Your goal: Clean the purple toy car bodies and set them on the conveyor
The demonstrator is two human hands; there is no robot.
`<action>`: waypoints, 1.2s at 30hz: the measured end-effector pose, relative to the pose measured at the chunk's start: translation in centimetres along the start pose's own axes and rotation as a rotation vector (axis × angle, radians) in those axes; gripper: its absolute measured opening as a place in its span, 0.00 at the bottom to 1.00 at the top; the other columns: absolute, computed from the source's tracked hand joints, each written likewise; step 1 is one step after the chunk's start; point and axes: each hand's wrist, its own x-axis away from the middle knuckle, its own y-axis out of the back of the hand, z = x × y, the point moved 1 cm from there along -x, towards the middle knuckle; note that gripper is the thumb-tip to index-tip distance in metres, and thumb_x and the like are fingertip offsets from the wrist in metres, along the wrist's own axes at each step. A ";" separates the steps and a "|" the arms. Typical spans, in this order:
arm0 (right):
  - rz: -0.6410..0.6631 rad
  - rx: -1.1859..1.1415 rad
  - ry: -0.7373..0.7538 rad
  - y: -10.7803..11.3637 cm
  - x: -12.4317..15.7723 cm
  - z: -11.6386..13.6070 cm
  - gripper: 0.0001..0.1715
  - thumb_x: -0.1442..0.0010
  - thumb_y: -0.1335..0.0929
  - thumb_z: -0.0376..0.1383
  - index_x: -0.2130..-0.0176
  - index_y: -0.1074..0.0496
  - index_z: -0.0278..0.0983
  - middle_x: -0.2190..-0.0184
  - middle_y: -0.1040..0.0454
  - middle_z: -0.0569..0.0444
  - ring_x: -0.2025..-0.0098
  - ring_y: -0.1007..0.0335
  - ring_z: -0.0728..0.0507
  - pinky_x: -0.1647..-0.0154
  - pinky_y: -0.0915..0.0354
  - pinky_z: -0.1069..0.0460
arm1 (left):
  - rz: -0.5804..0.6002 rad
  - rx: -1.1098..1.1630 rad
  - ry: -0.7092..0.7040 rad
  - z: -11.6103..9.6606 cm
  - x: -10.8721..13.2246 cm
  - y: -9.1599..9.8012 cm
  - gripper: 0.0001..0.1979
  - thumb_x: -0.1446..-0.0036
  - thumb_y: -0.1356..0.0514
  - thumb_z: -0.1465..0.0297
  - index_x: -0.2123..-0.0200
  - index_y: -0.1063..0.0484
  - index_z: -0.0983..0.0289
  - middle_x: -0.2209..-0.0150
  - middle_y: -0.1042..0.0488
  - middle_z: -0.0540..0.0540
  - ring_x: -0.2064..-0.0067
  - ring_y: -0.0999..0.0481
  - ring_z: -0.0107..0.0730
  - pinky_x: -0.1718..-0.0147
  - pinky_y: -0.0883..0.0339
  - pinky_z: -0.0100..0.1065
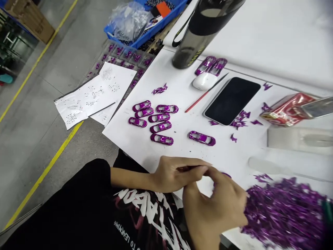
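Observation:
My left hand [174, 173] and my right hand [215, 205] meet at the near edge of the white table [182, 86], fingertips pinched together on a small purple part [225, 174] that they mostly hide. Several shiny purple toy car bodies [156, 119] lie in rows ahead of my left hand, with one more purple car body [202, 138] alone to their right. A big heap of purple plastic pieces [286, 211] lies just right of my right hand.
A black phone [231, 100], a red pencil [205, 93], a white earbud case [204, 80] and a dark bottle [200, 31] stand farther back. A red pack [288, 109] sits at the right. Printed sheets [91, 93], trays of purple parts and a blue bin [145, 21] lie left.

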 end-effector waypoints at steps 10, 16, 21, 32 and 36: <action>0.297 -0.514 -0.297 2.1 1.6 1.2 0.21 0.40 0.21 0.44 0.49 0.18 0.41 0.54 0.15 0.47 0.56 0.16 0.32 0.56 0.17 0.37 | 0.205 -0.290 -0.077 -2.4 5.0 5.2 0.34 0.39 0.29 0.57 0.32 0.30 0.59 0.37 0.23 0.65 0.38 0.22 0.50 0.39 0.25 0.51; 0.805 -0.589 -0.541 4.4 2.5 1.1 0.19 0.42 0.21 0.47 0.54 0.17 0.42 0.60 0.14 0.51 0.59 0.15 0.36 0.56 0.16 0.43 | 0.272 -0.257 0.622 -3.2 7.9 7.0 0.16 0.49 0.25 0.68 0.57 0.21 0.65 0.63 0.19 0.55 0.61 0.18 0.39 0.61 0.24 0.36; 1.146 -0.524 -0.421 3.1 0.7 -1.4 0.19 0.41 0.23 0.46 0.52 0.20 0.40 0.63 0.14 0.50 0.64 0.15 0.36 0.61 0.17 0.43 | 0.235 -0.060 1.026 -0.7 7.9 4.3 0.10 0.53 0.38 0.80 0.76 0.34 0.61 0.86 0.39 0.43 0.85 0.36 0.28 0.84 0.43 0.29; 1.436 -0.102 -0.328 -0.9 -2.9 -1.8 0.13 0.47 0.20 0.32 0.66 0.26 0.41 0.71 0.18 0.56 0.67 0.17 0.40 0.70 0.26 0.49 | -0.037 0.068 1.158 3.2 7.5 2.3 0.14 0.53 0.41 0.86 0.71 0.36 0.61 0.82 0.45 0.40 0.84 0.46 0.20 0.83 0.53 0.28; 1.544 0.137 -0.428 -1.8 -4.2 -0.1 0.19 0.46 0.20 0.31 0.68 0.33 0.41 0.72 0.19 0.55 0.68 0.19 0.41 0.71 0.31 0.50 | -0.041 0.099 1.190 3.7 7.9 2.3 0.15 0.51 0.38 0.84 0.73 0.38 0.61 0.82 0.47 0.39 0.83 0.47 0.20 0.82 0.53 0.28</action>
